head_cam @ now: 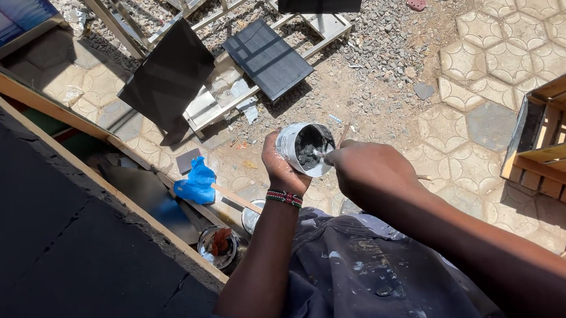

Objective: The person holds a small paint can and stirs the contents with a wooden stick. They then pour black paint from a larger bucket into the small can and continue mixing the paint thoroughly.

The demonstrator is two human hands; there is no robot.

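My left hand (282,168) grips a small white tin can (300,145), tilted so its open mouth faces me; dark grey paste lies inside. My right hand (364,170) is closed around a thin wooden stick (341,137) whose tip reaches into the can's mouth. A beaded bracelet (283,197) circles my left wrist. Both hands are held above my lap, over paint-spattered blue-grey clothing (354,275).
A large black-coated board (44,241) with a wooden edge fills the left. A blue plastic bag (196,182) and a glass jar (218,245) with reddish contents lie below it. Black panels (170,77) lean on a metal frame (222,89) over gravel. A wooden crate (561,141) stands right.
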